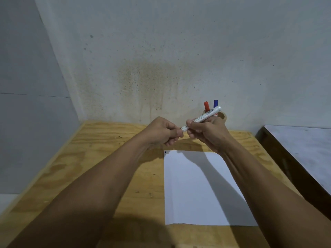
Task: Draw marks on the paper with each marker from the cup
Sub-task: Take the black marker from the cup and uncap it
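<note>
While 2 hands grip white marker (204, 117) (tilted), paper (200, 190) below

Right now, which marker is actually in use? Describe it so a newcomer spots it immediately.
Start at the wooden table, above the white paper's far edge. Both hands meet there on a white-barrelled marker: right hand gripping it, left hand at its tip. Unlike the red marker and blue marker, it's outside the cup.
</note>
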Tool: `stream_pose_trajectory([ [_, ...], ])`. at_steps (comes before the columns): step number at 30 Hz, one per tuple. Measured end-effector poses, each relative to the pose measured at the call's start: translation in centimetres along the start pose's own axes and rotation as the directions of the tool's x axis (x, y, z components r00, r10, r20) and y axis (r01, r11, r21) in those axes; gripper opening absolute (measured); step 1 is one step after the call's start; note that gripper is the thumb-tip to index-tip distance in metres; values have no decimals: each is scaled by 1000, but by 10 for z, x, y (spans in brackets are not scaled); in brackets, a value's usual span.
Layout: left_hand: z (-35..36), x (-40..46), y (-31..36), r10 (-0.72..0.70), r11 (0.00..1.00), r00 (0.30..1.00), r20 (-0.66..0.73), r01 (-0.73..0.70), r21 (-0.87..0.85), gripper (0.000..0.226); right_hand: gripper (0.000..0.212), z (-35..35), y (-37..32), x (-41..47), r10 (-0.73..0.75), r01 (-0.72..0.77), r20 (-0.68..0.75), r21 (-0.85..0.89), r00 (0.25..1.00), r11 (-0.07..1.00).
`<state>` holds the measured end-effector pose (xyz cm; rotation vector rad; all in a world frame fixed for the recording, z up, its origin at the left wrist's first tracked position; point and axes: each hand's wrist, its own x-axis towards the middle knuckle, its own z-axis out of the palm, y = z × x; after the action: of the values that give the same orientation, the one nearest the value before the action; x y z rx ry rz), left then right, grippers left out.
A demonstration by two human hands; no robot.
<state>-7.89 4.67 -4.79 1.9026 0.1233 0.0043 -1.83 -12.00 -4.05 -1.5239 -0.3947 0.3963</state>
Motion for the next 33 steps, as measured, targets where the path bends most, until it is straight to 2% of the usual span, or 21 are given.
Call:
stream_pose_trajectory([
  [3,-22,-5,-13,-121,993,985,127,122,-4,22,9,-13,-6,0,-18,25,-85,81,996,996],
  [4,-31,-8,-24,-164,986,980,115,166,-16,24,10,-21,-9,2,-34,46,-107,108,994,993],
  [6,-43,-11,-48,-201,978,979,-25,199,-65,27,11,-29,-8,3,-70,79,-115,74,991,994],
  [8,-44,-7,-67,-108,993,974,-200,99,-56,28,12,-20,8,7,-55,55,-118,-6,991,998],
  [9,-40,-6,-73,-38,999,969,-243,34,-18,28,14,-12,18,9,-27,25,-129,-23,991,999],
  [12,-20,-7,-83,105,988,967,-233,-75,137,17,12,9,47,11,22,-22,-140,2,990,1000],
  [15,-10,-14,-91,185,968,954,-234,-135,212,9,12,15,62,8,-20,18,-129,-14,991,1000],
  [20,-9,-20,-99,232,963,945,-229,-190,190,9,12,33,62,0,-32,38,-100,59,994,998],
  [28,-10,-20,-103,255,932,947,-197,-187,311,10,12,44,77,1,-78,77,-58,-4,995,997],
  [33,-9,-22,-102,265,927,943,-201,-192,322,11,16,35,86,6,-130,114,-118,-132,985,985],
])
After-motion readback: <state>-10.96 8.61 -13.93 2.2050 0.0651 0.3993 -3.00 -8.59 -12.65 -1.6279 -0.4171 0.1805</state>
